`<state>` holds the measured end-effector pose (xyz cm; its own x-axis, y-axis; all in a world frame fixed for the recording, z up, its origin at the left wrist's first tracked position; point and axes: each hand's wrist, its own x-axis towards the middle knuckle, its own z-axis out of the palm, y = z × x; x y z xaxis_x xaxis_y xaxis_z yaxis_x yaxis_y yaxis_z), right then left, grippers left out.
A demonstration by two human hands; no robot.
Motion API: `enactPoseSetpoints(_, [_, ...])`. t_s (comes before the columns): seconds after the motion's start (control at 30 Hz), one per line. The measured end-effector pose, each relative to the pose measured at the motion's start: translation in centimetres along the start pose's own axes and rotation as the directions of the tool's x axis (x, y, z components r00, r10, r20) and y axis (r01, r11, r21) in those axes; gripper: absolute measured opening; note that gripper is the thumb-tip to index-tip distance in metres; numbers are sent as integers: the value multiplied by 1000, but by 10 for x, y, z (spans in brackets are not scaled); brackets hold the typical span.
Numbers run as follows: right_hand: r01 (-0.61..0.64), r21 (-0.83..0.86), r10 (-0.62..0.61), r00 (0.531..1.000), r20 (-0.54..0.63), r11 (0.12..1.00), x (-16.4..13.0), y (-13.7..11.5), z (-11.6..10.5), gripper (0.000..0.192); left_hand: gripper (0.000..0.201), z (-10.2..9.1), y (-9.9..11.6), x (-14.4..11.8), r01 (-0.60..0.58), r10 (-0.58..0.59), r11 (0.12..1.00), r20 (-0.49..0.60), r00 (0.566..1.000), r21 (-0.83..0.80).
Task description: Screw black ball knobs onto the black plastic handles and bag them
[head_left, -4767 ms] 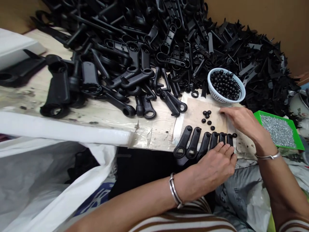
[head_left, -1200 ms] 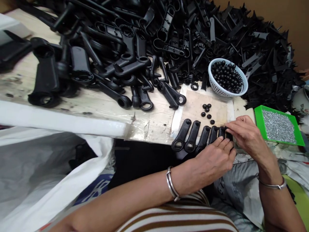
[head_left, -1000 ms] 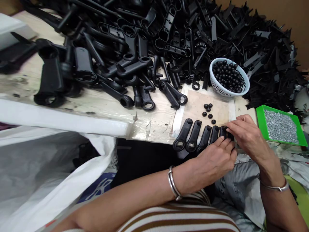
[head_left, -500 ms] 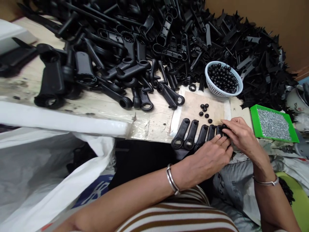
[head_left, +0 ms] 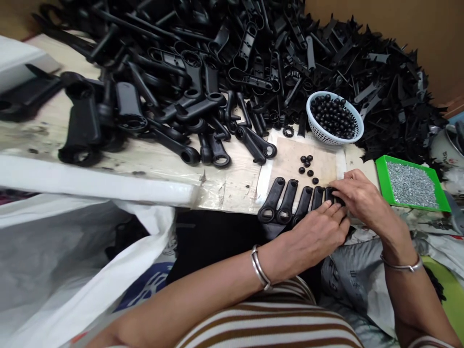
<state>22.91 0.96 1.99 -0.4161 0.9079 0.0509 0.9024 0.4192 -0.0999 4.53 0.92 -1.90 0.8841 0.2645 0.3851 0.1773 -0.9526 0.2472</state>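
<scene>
We've got our right hand pinching down on the rightmost black handle in the row at the bench edge, where nearly five seconds ago it lay flat and further back by the loose caps; the small cap that sat beside the row's end is no longer showing, so we judge it is being pressed in. Our left hand lies flat across the near ends, pinning the row, nothing gripped. Count: five handles showing, perhaps a sixth under our fingers; six loose caps just beyond; one white basket of caps further out; one green tray of screws right of the grip.
</scene>
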Motion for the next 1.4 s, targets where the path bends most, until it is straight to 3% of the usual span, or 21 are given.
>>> enactPoseSetpoints(0.13, [-39, 55, 41, 999, -28, 998, -3, -1, -3, 18, 27, -2, 0, 0, 2, -2, 1000, -1, 1000, 14])
enactPoseSetpoints(0.27, [-71, 57, 78, 989, -126, 996, -11, 2, -10, 40, 24, -2, -1, 0, -2, 2, 1000, 5, 1000, -4])
enactPoseSetpoints(0.37, [-32, 39, 39, 977, -208, 999, -13, 1, -15, 32, 25, -1, -1, 0, -4, 4, 1000, 5, 1000, -4])
enactPoseSetpoints(0.47, [6, 41, 3, 977, -214, 999, -9, -2, -13, 21, 23, -1, -1, 1, 5, -5, 1000, 1, 1000, 0])
enactPoseSetpoints(0.77, [39, 42, -33, 991, -132, 998, 0, -2, -10, 16, 23, -6, 0, 0, 7, -7, 1000, 20, 1000, -1])
enactPoseSetpoints(1.07, [-78, 1, 78, 992, -101, 997, 16, -7, -21, 24, 18, -17, -6, -7, -73, 74, 997, -58, 996, 4])
enactPoseSetpoints(1.23, [-136, -48, 140, 988, 71, 989, 41, -10, -16, 19, 24, -21, -10, -28, -32, 62, 980, -152, 986, 196])
enactPoseSetpoints(1.4, [-259, -116, 279, 935, 221, 959, 62, -18, -16, 17, 26, -10, -11, -41, 42, 5, 957, -160, 987, 287])
